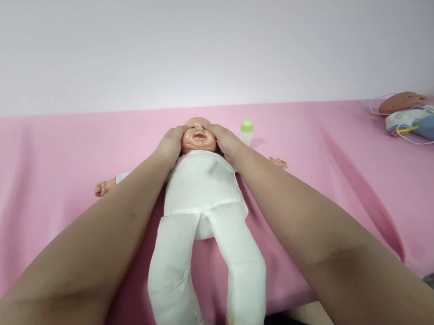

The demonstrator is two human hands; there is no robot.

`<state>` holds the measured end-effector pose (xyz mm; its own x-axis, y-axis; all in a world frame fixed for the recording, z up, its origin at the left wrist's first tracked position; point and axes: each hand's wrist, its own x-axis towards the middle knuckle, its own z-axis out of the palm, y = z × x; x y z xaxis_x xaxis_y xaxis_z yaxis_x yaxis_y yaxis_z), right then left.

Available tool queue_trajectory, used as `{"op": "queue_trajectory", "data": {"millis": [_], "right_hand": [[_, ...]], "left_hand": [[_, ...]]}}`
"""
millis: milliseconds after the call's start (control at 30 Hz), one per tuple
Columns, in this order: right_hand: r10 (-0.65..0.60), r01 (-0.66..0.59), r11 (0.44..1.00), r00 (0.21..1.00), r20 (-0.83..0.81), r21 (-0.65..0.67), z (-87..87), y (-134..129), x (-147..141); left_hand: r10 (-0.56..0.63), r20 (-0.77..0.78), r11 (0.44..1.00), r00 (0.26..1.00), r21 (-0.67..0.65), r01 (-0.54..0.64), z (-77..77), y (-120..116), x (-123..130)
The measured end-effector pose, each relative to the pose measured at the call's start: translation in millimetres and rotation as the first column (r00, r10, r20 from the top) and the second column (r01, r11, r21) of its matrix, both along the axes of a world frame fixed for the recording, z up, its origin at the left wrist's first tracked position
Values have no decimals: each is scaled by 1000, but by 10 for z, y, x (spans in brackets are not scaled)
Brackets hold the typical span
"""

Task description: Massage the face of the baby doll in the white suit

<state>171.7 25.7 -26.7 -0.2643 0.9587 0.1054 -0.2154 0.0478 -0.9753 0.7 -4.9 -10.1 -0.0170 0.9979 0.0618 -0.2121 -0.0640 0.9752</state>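
Note:
A baby doll [202, 180] with a white cloth body and a hard plastic head lies on its back, its feet toward me. My left hand [174, 146] cups one side of its head, fingers curved along the cheek and temple. On the opposite side, my right hand [225, 141] holds the head in the same way, fingertips near the eye. The doll's arms stretch outward, partly hidden behind my forearms. Just beyond my right hand, a small white bottle with a green cap [246, 131] rests on the pink cover.
A pink cover [61, 167] with several folds spreads over the table up to a white wall [185, 44]. At the far right lies another doll [403, 101] in white and blue clothing, with a thin white cord and a yellow stick [407, 129] by it.

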Motion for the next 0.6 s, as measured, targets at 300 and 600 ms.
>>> {"op": "queue_trajectory", "data": {"millis": [300, 600], "right_hand": [[11, -12, 1000, 1000, 23, 22, 24, 4, 2], [7, -8, 999, 1000, 26, 34, 3, 13, 19]], "left_hand": [[11, -26, 1000, 1000, 18, -11, 48, -83, 27], [1, -41, 1000, 999, 2, -1, 49, -66, 21]]}}
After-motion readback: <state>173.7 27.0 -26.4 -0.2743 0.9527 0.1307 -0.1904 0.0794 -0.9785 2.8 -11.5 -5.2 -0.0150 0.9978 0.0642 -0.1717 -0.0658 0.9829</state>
